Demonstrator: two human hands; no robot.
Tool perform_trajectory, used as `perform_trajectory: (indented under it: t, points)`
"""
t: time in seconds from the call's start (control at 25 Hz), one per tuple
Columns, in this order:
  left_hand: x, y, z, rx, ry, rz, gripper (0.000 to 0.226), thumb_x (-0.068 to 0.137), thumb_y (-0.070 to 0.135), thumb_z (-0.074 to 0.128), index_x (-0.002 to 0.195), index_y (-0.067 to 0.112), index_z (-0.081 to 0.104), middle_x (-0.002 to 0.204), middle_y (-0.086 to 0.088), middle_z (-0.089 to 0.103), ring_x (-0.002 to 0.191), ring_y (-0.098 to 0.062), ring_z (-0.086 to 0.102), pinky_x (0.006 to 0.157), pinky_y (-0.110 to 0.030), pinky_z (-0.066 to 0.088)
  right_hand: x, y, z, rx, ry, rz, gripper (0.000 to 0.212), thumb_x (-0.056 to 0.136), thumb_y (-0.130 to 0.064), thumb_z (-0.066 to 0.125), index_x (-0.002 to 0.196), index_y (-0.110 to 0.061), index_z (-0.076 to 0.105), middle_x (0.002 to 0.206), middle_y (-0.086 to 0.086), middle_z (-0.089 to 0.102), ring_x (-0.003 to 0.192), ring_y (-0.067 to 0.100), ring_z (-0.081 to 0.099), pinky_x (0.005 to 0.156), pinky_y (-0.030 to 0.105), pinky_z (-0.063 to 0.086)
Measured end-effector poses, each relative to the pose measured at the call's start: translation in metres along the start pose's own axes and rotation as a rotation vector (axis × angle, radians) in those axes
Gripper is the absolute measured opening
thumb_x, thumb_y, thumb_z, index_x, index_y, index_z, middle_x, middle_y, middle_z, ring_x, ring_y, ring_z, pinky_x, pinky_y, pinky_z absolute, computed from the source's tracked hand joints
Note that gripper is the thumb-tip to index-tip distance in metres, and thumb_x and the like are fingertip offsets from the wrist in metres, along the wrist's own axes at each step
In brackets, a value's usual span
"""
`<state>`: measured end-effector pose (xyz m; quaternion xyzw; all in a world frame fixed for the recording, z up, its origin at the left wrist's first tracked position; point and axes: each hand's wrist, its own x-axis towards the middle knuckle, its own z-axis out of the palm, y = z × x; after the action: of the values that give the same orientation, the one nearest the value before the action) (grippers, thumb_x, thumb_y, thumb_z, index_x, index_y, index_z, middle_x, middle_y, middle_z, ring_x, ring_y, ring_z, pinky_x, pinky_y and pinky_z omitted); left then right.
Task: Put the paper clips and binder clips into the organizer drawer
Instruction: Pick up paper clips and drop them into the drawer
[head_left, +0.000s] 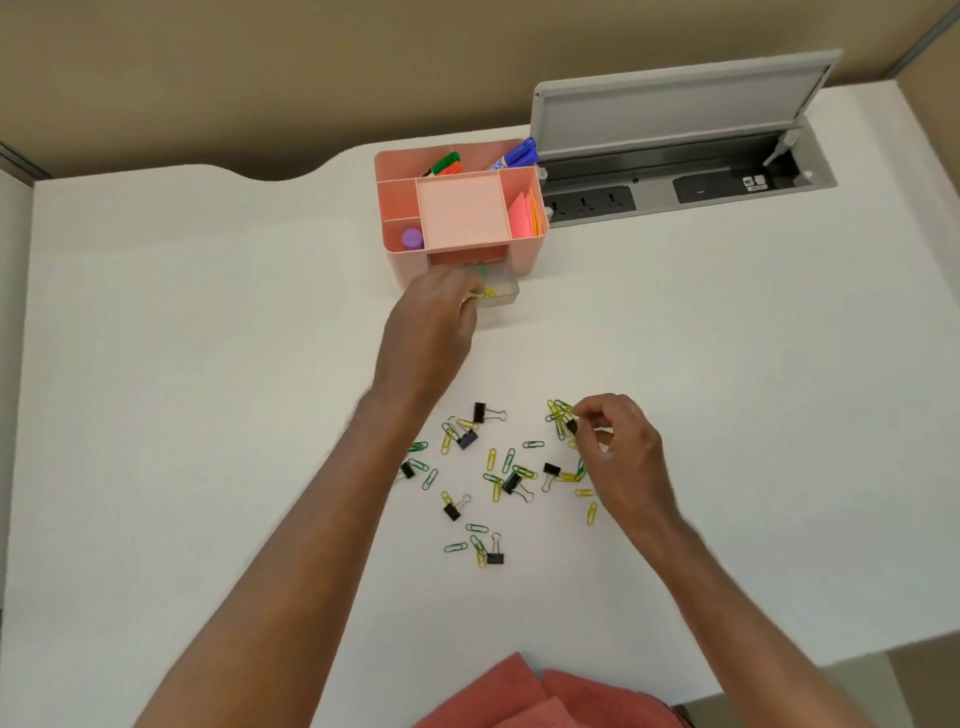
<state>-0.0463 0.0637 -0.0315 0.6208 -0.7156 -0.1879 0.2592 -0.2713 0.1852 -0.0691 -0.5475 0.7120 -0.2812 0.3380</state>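
Two hands sort clips into a pink box

Near the front edge of the white counter (156, 364), many paper clips (511, 460) and black binder clips (488, 413) lie spread out, still waiting. The right hand (618, 457) pinches a little bunch of clips at the right side of the pile, likely to carry them next. Farther back, the left hand (434, 332) reaches over the open clear drawer (506, 291), fingers curled around yellow clips, probably to drop them in. The drawer sticks out of the pink organizer (460, 208) by the back edge, so clips can fall in.
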Motion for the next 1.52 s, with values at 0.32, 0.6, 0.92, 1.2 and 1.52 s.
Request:
perform_trajectory:
  t: [0.32,0.6,0.92,1.2,1.52]
  points:
    - [-0.21,-0.01,0.015,-0.15,-0.104,-0.275,0.014,0.094,0.016,0.067,0.107,0.023,0.068,0.098,0.016,0.058,0.082,-0.005,0.054,0.072,-0.021,0.047,-0.087,0.023,0.012,-0.231,-0.293,-0.146,0.016,0.095,-0.021,0.066,0.108,-0.03,0.062,0.104,-0.016,0.057,0.094,0.003,0.057,0.074,0.025,0.054]
    - [-0.272,-0.017,0.038,0.016,-0.276,-0.286,0.031,0.092,0.02,0.07,0.122,0.018,0.063,0.116,0.003,0.058,0.108,-0.016,0.055,0.087,-0.023,0.047,-0.101,0.006,0.062,-0.624,-0.448,-0.47,0.073,0.079,-0.051,0.079,0.139,-0.019,0.055,0.126,0.001,0.056,0.112,0.023,0.053,0.088,0.036,0.052]
    - [-0.255,-0.006,0.033,0.084,-0.369,-0.343,0.005,0.097,0.021,0.061,0.097,0.02,0.065,0.101,0.004,0.06,0.097,-0.017,0.056,0.074,-0.033,0.051,-0.114,0.012,0.079,-0.674,-0.193,-0.508,0.021,0.079,-0.035,0.084,0.094,-0.025,0.074,0.09,-0.006,0.066,0.085,0.019,0.059,0.067,0.033,0.044]
    - [-0.245,-0.012,0.031,0.08,-0.369,-0.369,0.008,0.093,0.012,0.056,0.09,0.018,0.061,0.093,0.002,0.061,0.086,-0.021,0.059,0.071,-0.036,0.051,-0.106,0.005,0.082,-0.698,-0.24,-0.478,0.012,0.084,-0.029,0.078,0.088,-0.021,0.07,0.085,-0.002,0.065,0.083,0.022,0.058,0.07,0.036,0.045]
    - [-0.24,-0.014,0.028,0.035,-0.318,-0.403,0.024,0.096,0.019,0.061,0.12,0.022,0.059,0.11,0.001,0.059,0.093,-0.023,0.062,0.079,-0.039,0.053,-0.073,-0.011,0.052,0.066,-0.387,0.022,0.01,0.094,-0.012,0.062,0.098,-0.021,0.065,0.088,-0.005,0.063,0.076,0.009,0.057,0.067,0.021,0.05]
